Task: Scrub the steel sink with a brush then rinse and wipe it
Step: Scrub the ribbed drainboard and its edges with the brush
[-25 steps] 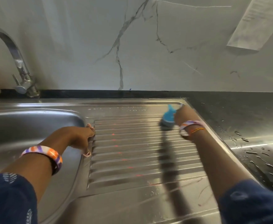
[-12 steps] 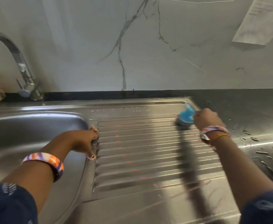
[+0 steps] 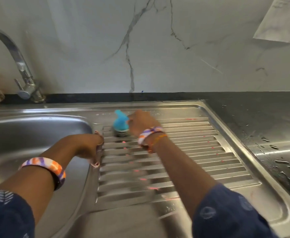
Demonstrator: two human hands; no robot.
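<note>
Head view, looking down: my right hand [image 3: 141,121] is curled around the bright blue plastic handle of a small scrubbing brush [image 3: 120,123], whose dark bristle head is pressed onto the far left corner of the ribbed steel drainboard [image 3: 200,152]. The blue handle sticks up and away from me, just left of my knuckles. On that wrist I wear a purple, orange and white patterned bangle [image 3: 149,134] and a thin orange thread.

My left hand [image 3: 91,145] rests on the raised steel strip between the sink bowl [image 3: 29,134] and the drainboard ribs, fingers bent downward with the tips touching the metal; it holds nothing. A wider bangle in the same purple and orange pattern [image 3: 44,167] sits further up that forearm. Both my sleeves are dark blue with a pale printed pattern.

Small pinkish-red specks lie along the grooves of the drainboard, thickest near the middle and front. The sink bowl is to the left, and a curved chrome tap [image 3: 20,71] stands behind it at the back edge. To the right of the steel unit is a dark, glossy counter [image 3: 269,121] with scattered water droplets. Behind everything rises a white marble-look wall with grey veins [image 3: 140,48], and a sheet of white paper [image 3: 281,19] hangs on it at the upper right.
</note>
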